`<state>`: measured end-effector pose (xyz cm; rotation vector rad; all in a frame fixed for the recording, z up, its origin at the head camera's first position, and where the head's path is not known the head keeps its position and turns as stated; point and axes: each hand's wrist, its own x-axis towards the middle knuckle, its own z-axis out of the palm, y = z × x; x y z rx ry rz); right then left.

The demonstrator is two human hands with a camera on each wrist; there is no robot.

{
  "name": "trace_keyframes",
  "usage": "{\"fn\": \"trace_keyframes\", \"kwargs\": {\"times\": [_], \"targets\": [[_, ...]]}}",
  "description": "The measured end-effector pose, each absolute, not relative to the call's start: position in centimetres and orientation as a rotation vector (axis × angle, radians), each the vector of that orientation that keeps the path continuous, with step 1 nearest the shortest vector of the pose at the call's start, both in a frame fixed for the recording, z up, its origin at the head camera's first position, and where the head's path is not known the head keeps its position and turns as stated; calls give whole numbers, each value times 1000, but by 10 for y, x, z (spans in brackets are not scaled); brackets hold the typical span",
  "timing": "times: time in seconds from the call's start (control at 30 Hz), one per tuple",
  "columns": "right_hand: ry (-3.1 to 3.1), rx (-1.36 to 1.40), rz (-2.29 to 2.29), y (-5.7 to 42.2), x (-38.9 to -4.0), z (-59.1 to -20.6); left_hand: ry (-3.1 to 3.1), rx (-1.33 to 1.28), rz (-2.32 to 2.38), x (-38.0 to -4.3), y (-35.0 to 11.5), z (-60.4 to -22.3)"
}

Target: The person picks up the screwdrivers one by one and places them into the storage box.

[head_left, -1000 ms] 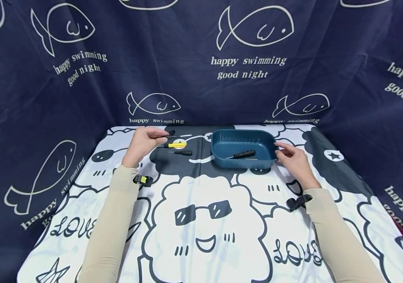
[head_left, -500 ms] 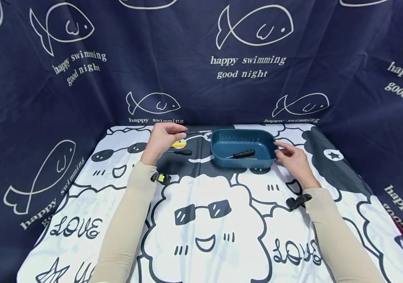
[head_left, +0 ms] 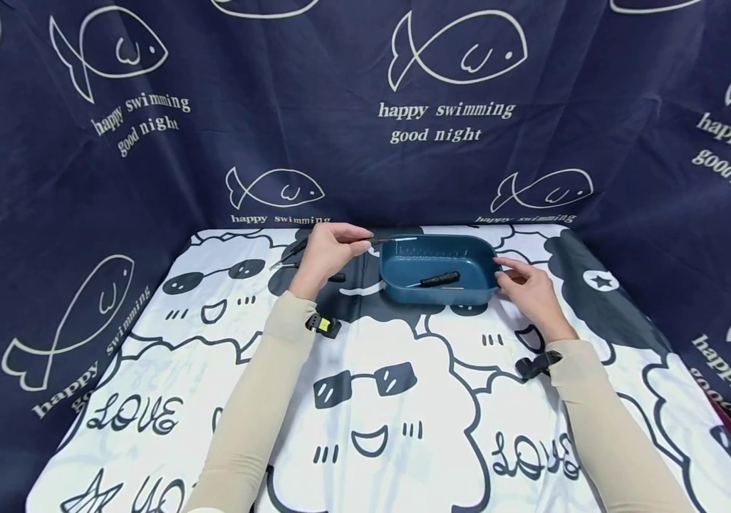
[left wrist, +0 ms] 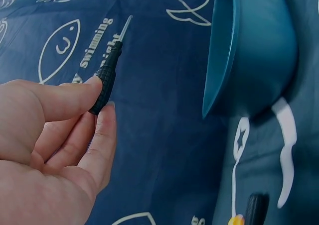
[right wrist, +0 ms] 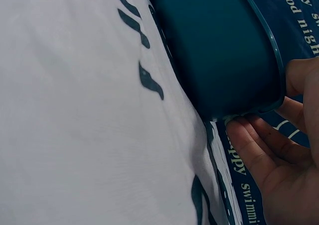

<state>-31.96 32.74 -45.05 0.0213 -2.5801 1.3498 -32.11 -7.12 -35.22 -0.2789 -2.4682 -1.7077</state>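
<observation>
My left hand (head_left: 330, 258) pinches a black-handled screwdriver (left wrist: 107, 78) between thumb and fingers. Its bare metal tip points away from the hand and overlaps the left rim of the blue-green plastic bin (head_left: 397, 293) in the head view. At the bin's right end, my right hand (head_left: 532, 298) grips the rim with thumb and fingers. Inside the bin lie another black screwdriver (head_left: 440, 278) and a thin yellowish piece (head_left: 452, 288). A black handle (left wrist: 257, 209) and a bit of yellow handle (left wrist: 236, 220) show low in the left wrist view.
On the table, a black handle (head_left: 338, 277) pokes out beside the left hand, and another dark tool (head_left: 291, 251) lies behind it. The patterned cloth (head_left: 372, 427) covers the table. A navy curtain (head_left: 353, 185) hangs along the back.
My left hand has carried the black screwdriver rightward, from above the other tools to the bin's left rim. The right hand stays on the bin.
</observation>
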Motion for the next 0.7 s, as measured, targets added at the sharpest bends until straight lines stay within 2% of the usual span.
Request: {"fn": "trace_keyframes", "kwargs": {"times": [0.7], "targets": [[-2580, 27, 1374, 328, -318, -451, -2529, -226, -1693, -334, -14, -369]]}}
